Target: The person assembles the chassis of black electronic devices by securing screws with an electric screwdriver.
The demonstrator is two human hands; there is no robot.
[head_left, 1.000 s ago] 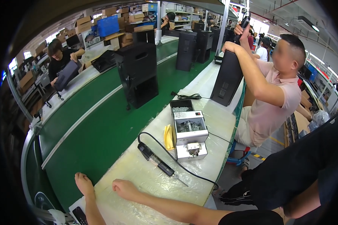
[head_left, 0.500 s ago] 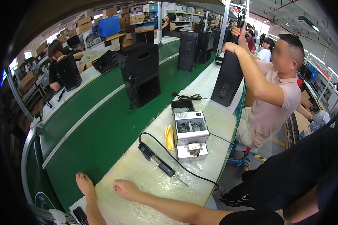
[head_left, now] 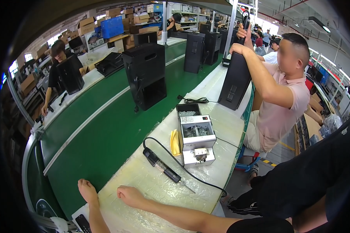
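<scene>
My left hand point(head_left: 88, 191) rests at the edge where the bench meets the green conveyor belt, fingers curled in and nothing seen in them. My right hand point(head_left: 130, 196) lies loosely closed on the plastic-covered bench top point(head_left: 144, 178), holding nothing that shows. Beyond it lies a black electric screwdriver point(head_left: 161, 165) with a long bit and a dark cable. Behind the screwdriver stand a silver screw feeder point(head_left: 198, 140) with loose screws inside and a yellow folded piece point(head_left: 175, 143). A black tray of screws point(head_left: 188, 112) sits against the feeder's far side.
On the green belt point(head_left: 101, 136) stands a black speaker-like cabinet point(head_left: 146, 77), with more cabinets farther along. At right, a co-worker in a pink shirt point(head_left: 286, 97) holds a tool above another black cabinet point(head_left: 235, 83). A dark phone point(head_left: 83, 223) lies near my left forearm.
Both my hands stay where they were. The co-worker across the belt has lowered an arm toward the bench there; the one in pink has shifted slightly. The tall cabinet on the belt has barely moved.
</scene>
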